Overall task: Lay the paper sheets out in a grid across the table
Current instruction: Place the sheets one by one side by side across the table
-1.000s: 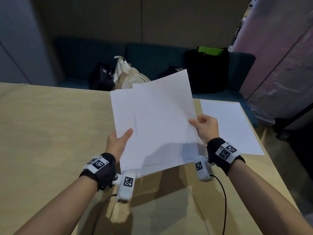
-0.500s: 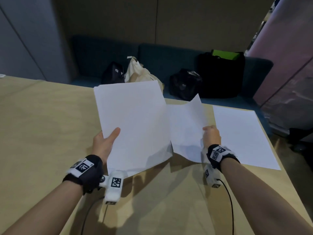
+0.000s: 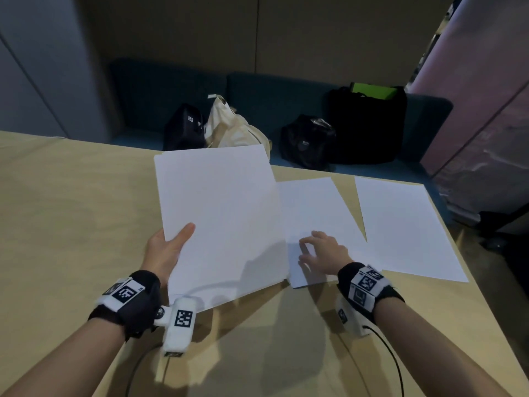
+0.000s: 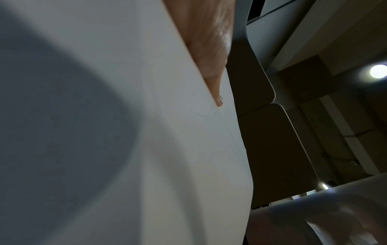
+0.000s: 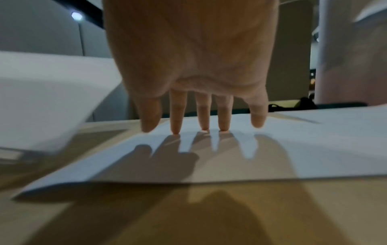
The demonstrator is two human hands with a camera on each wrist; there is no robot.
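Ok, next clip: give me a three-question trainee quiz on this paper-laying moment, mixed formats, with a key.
1. True or false: the right hand pinches a sheet in the air.
2. How many single sheets lie flat on the table?
3. Multiple choice: the left hand holds the stack of paper A) flat on the table, B) raised off the table, thumb on top, C) rolled into a tube.

Key
1. False: its straight fingers press the middle sheet onto the table.
2. Two: the middle sheet and the right sheet near the table's right edge.
3. B.
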